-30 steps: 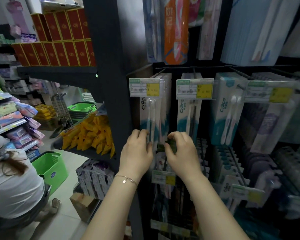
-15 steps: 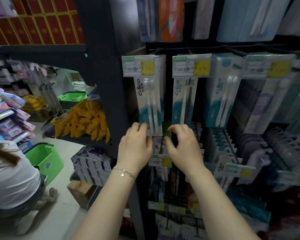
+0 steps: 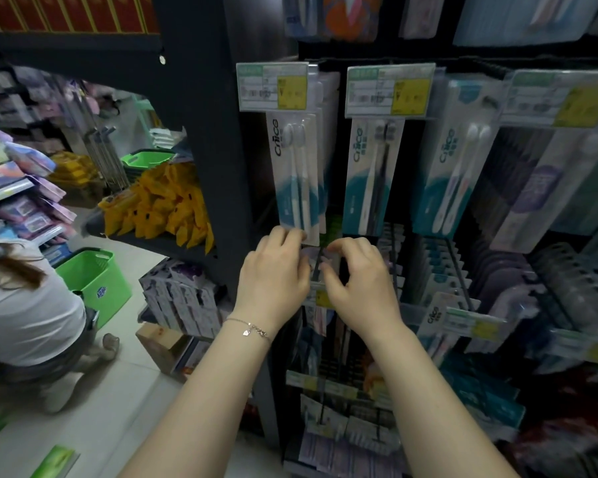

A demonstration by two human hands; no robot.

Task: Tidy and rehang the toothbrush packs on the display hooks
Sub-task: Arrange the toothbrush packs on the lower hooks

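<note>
A dark metal display rack (image 3: pixel 204 132) fills the right of a dim shop aisle, its hooks carrying rows of toothbrush packs under yellow-and-white price tags (image 3: pixel 273 86). To the left, a shelf holds a heap of yellow packets (image 3: pixel 166 205), red boxes (image 3: pixel 66 12) line the top shelf, and on the pale floor (image 3: pixel 125 391) a green basket (image 3: pixel 94 277) stands beside a person in a white top (image 3: pixel 25 305) crouched low. The leftmost toothbrush pack (image 3: pixel 296 174) hangs upright from its hook. The left hand (image 3: pixel 273 270), a thin bracelet (image 3: pixel 249 331) on its wrist, has curled fingers at that pack's lower edge; whether they grip it cannot be told. The right hand (image 3: pixel 356 274) is just beside the left, a narrow gap between them, its fingers and thumb bent claw-like towards a pale, blurred pack in the lower row (image 3: pixel 316 257). Whether it holds that pack cannot be told.
</note>
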